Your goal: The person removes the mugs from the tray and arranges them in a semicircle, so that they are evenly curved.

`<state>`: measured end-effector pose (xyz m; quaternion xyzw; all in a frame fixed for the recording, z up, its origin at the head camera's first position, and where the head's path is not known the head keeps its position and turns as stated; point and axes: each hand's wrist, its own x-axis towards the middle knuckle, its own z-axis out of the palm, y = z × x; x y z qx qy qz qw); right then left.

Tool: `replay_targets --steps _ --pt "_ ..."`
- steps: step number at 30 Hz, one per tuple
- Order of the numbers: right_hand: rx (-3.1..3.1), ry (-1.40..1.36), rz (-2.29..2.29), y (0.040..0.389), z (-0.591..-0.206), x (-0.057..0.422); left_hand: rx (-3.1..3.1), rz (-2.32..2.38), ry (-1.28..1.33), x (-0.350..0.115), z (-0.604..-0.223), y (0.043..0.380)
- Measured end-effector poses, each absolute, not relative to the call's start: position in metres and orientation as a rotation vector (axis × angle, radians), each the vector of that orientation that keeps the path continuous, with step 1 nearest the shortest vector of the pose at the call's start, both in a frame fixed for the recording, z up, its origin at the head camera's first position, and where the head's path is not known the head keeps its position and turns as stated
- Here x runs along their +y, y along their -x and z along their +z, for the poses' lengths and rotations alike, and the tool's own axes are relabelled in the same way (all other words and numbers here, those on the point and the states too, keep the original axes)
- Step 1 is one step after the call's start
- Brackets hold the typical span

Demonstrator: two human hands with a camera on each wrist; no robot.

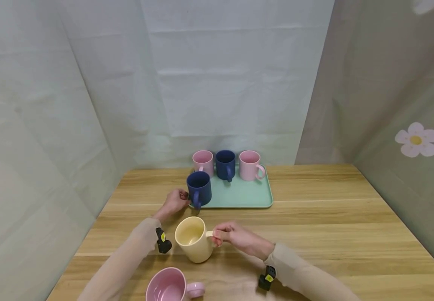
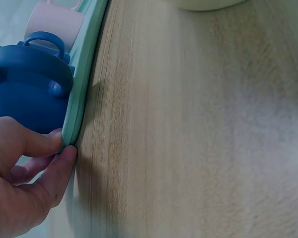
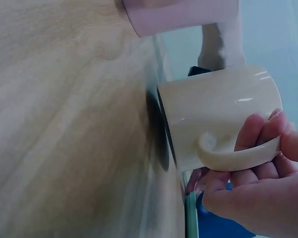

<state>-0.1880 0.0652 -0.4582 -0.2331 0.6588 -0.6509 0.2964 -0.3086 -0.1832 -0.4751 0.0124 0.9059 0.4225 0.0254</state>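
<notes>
My left hand (image 1: 174, 202) pinches the near left corner of the mint-green tray (image 1: 239, 200) between thumb and fingers, as the left wrist view shows up close. Right beside it stands a dark blue mug (image 1: 198, 189) on the tray, handle toward me. A pale yellow mug (image 1: 194, 246) is gripped by its handle in my right hand (image 1: 236, 239). In the right wrist view its base hangs over the table with a shadow under it. A pink mug (image 1: 166, 286) stands nearest me, cut off by the head view's lower edge.
Along the tray's back stand a pink mug (image 1: 203, 161), a second blue mug (image 1: 225, 164) and another pink mug (image 1: 249, 165). The wooden table (image 1: 333, 225) meets hanging cloth (image 1: 232, 83) at the back and on both sides.
</notes>
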Motion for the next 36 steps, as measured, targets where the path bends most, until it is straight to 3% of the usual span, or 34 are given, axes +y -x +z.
replay_targets --steps 36 --pt "1.545 0.765 -1.61 0.174 -0.468 0.048 2.748 1.341 -0.063 -0.186 -0.475 0.311"
